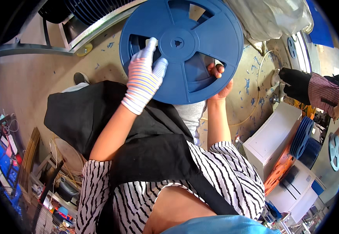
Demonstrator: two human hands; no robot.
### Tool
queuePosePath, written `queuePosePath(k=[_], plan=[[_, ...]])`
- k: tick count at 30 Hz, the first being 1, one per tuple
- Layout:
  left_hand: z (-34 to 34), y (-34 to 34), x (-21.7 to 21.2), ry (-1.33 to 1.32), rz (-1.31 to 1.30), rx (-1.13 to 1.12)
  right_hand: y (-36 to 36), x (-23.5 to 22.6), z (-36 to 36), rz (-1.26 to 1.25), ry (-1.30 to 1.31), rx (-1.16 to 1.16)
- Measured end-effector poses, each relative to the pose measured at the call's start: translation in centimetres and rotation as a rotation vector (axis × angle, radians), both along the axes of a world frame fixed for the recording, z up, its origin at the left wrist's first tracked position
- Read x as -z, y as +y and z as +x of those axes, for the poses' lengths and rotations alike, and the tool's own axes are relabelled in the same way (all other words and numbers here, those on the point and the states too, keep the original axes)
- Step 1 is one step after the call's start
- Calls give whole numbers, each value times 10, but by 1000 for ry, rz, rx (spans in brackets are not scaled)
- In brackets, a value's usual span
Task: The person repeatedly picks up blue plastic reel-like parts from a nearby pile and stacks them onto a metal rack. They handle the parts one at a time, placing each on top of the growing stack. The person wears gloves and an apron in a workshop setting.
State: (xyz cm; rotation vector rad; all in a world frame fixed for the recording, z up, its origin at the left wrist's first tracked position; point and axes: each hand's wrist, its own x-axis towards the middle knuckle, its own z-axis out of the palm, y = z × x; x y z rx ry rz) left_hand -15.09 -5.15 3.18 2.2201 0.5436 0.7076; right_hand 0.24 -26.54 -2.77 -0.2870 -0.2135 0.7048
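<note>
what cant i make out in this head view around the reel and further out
In the head view:
Right hand: partly hidden by the blue reel.
Left hand: some fingers hidden, apparently behind the reel.
Reel's top: cut off by the upper edge.
Co-worker: cut off by the dark right rim.
Lower-left clutter: too small.

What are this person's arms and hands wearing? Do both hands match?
No, they don't match! The left hand has a white glove with thin stripes in orange, blue and yellow. The right hand looks ungloved. Both forearms are bare, and the sleeves are white with wavy black stripes, ending near the elbows.
</note>
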Motion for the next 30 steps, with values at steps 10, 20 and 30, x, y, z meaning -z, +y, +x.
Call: queuePosePath(k=[10,20,30], plan=[[11,-8,-7,20,-32,52,-6,-3,-1,-15,21,-32],[4,11,-20,4,-630,122,-3,3,-1,33,15,-73],[34,-16,-29,540,-29,-42,4,3,-6,-76,-78,-61]])
